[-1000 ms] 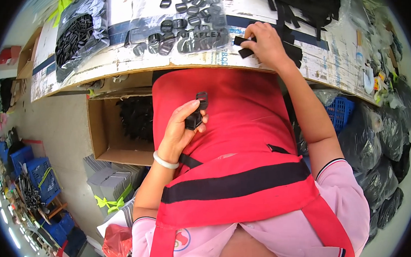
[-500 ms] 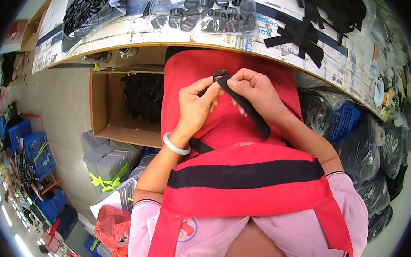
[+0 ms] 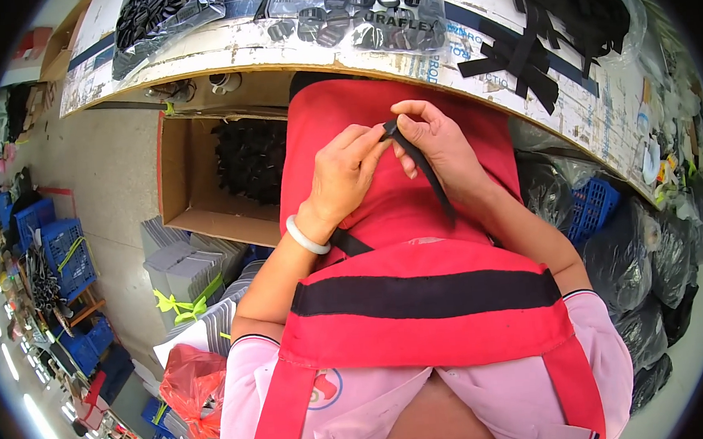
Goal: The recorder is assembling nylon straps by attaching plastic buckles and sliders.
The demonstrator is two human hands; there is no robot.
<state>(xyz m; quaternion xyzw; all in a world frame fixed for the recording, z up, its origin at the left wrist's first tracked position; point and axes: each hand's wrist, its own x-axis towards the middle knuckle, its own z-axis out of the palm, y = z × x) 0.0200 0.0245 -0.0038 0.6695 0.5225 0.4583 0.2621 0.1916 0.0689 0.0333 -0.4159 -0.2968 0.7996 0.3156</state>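
1. Currently, the left hand [image 3: 342, 172] pinches a small dark piece [image 3: 388, 129] between its fingertips; the fingers cover most of it, so its shape cannot be told.
2. The right hand [image 3: 448, 153] grips a black strap [image 3: 426, 168] near its upper end, where both hands' fingertips nearly meet; the rest of the strap hangs down over the red apron [image 3: 325, 112].
3. For good control, the left fingertips should probably stay firm and steady while the right ones guide the strap from close to its end, since a long, limp tail would buckle.
4. The webbing is best kept flat and untwisted, its edge square to the dark piece; a skewed end would likely snag.
5. Working over the lap, clear of the workbench [image 3: 220, 50] edge, seems sensible: the loose straps [image 3: 529, 64] and bagged black buckles [image 3: 311, 25] lie beyond, apart from both hands.
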